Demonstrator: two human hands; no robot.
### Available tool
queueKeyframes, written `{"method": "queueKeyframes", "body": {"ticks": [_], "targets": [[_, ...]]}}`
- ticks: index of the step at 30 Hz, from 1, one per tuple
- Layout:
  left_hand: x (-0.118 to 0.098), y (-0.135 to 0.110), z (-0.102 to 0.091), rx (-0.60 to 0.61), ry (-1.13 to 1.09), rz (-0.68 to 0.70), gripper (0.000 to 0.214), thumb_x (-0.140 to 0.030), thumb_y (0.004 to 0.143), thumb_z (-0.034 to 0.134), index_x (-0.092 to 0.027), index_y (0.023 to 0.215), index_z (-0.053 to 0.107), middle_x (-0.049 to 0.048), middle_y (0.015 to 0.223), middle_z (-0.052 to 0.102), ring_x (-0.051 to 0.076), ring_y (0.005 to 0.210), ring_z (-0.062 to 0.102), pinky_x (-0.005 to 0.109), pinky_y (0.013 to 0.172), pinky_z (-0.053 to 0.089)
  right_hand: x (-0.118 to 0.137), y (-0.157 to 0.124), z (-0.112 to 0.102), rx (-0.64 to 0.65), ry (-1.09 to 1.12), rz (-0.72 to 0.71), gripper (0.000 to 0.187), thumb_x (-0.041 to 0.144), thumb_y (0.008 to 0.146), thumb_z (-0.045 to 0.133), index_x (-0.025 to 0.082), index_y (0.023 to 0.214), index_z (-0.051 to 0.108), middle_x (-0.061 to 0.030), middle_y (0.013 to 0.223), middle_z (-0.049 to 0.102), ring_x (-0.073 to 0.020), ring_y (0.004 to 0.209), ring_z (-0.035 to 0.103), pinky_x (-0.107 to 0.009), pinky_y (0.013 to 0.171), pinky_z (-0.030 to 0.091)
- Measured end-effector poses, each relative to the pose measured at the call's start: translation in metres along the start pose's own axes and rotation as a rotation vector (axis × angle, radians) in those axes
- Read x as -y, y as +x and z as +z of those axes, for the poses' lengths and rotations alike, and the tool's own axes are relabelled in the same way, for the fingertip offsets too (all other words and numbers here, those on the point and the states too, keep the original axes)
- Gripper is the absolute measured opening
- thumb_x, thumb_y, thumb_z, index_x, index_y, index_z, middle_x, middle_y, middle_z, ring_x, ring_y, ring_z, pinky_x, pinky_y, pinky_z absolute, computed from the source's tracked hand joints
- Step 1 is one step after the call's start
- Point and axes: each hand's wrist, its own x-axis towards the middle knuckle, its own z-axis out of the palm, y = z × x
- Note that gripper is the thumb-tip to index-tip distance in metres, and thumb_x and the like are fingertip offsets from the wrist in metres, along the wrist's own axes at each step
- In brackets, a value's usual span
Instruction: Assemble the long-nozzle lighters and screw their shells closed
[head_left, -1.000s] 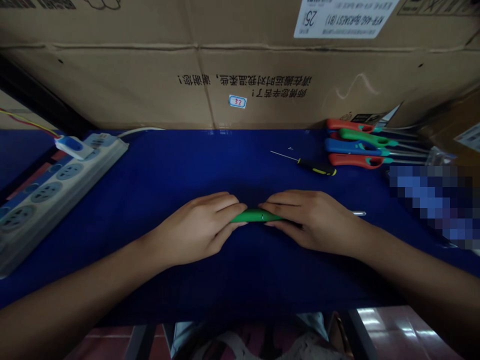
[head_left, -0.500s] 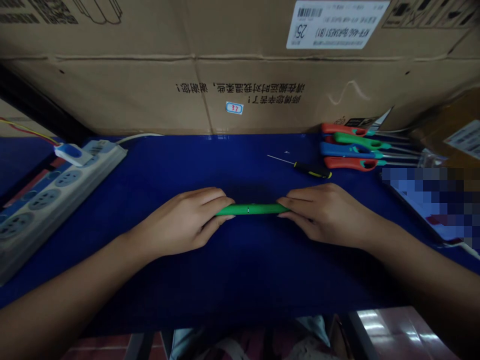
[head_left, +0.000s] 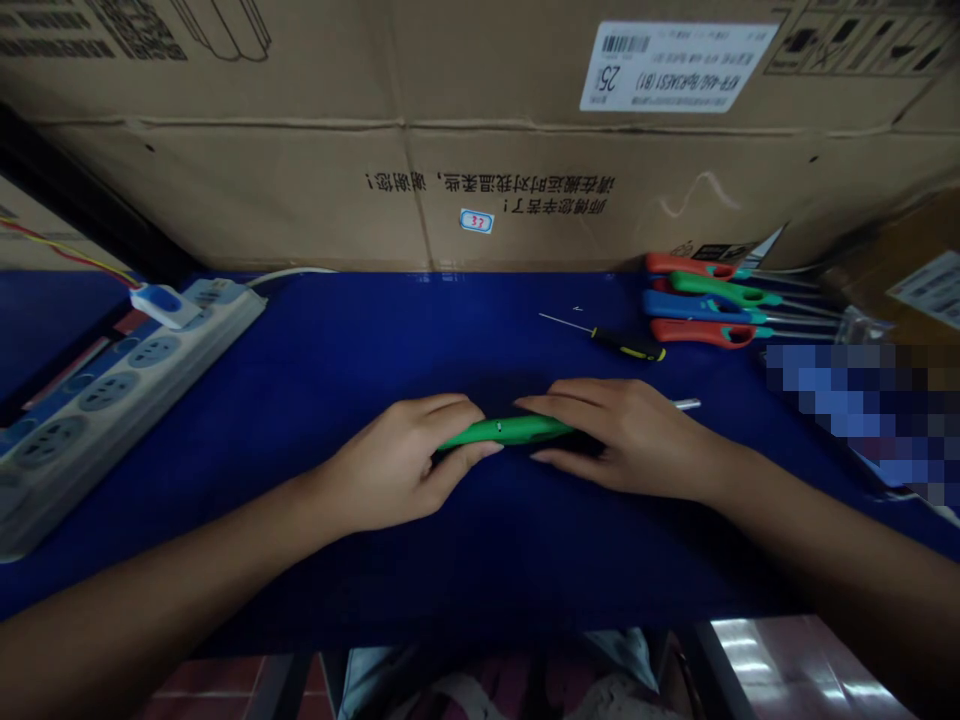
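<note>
A green long-nosed lighter [head_left: 517, 430] lies sideways between my two hands, over the blue table. My left hand [head_left: 424, 450] pinches its left end between thumb and fingers. Around its right part curves my right hand [head_left: 619, 430], thumb below and fingers above, a looser hold than the left one. The lighter's metal tip [head_left: 688, 405] sticks out beyond my right hand; the length in between is hidden behind the hand. Beyond the hands, a black and yellow screwdriver [head_left: 626, 344] rests on the table, its shaft pointing left.
Several lighters [head_left: 705, 300] with red, green and blue handles lie at the back right, by a brown package [head_left: 907, 270]. A power strip [head_left: 142, 380] with a plug in it runs along the left. A large cardboard box [head_left: 300, 200] stands across the back of the blue table [head_left: 450, 570].
The lighter has turned and tilted slightly, and its metal tip now shows past my right hand. My right hand has shifted left along it, with its fingers looser. The view has moved slightly.
</note>
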Motion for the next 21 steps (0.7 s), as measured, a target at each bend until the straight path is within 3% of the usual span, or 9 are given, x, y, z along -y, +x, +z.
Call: {"method": "queueKeyframes", "body": {"ticks": [3,5,8,11,15,21], "targets": [[-0.006,0.005,0.003,0.111,-0.407,-0.266,0.041,-0.04,0.103,0.051,-0.015,0.071,0.061,-0.0024,0.057,0.057,0.008,0.046,0.05,0.018,0.042,0.039,0.005,0.0,-0.001,-0.036,-0.044,-0.052,0.047,0.04,0.099,0.06,0.015,0.138,0.057,-0.0112,0.112,0.072,-0.0225,0.096,0.071,-0.035,0.079,0.059],[-0.005,0.008,0.004,0.151,-0.56,-0.37,0.041,-0.044,0.103,0.05,-0.015,0.077,0.065,-0.0032,0.055,0.059,0.007,0.039,0.045,0.017,0.036,0.035,0.007,0.0,-0.004,-0.01,-0.033,-0.042,0.046,0.039,0.101,0.056,0.013,0.139,0.056,-0.0116,0.11,0.071,-0.022,0.093,0.071,-0.034,0.074,0.059],[0.001,0.008,0.004,-0.058,-0.425,-0.228,0.027,-0.039,0.096,0.063,-0.016,0.108,0.071,0.0025,0.079,0.073,0.009,0.052,0.06,0.018,0.046,0.049,0.008,0.0,-0.008,0.031,0.01,0.014,0.044,0.036,0.105,0.046,0.011,0.139,0.055,-0.0138,0.111,0.07,-0.0217,0.093,0.072,-0.034,0.076,0.06],[0.008,0.005,0.004,-0.228,-0.155,0.048,0.03,-0.028,0.092,0.071,-0.018,0.12,0.071,0.0069,0.106,0.075,0.015,0.084,0.073,0.024,0.078,0.062,0.007,0.001,-0.011,0.015,0.032,0.058,0.041,0.032,0.107,0.039,0.011,0.137,0.057,-0.0137,0.112,0.071,-0.021,0.093,0.072,-0.034,0.078,0.06],[0.012,0.002,0.005,-0.232,-0.048,0.188,0.03,-0.018,0.094,0.069,-0.017,0.124,0.071,0.0077,0.112,0.075,0.015,0.098,0.074,0.023,0.092,0.06,0.005,0.001,-0.01,-0.002,-0.013,0.028,0.041,0.035,0.107,0.043,0.013,0.138,0.057,-0.0121,0.112,0.072,-0.0199,0.092,0.072,-0.031,0.074,0.058],[0.006,0.0,0.005,-0.202,-0.059,0.175,0.03,-0.018,0.094,0.067,-0.018,0.124,0.071,0.0072,0.114,0.076,0.018,0.101,0.075,0.025,0.093,0.062,0.006,0.001,-0.004,-0.033,0.024,-0.006,0.038,0.034,0.107,0.041,0.013,0.134,0.059,-0.0089,0.105,0.073,-0.017,0.087,0.071,-0.028,0.071,0.055]]}}
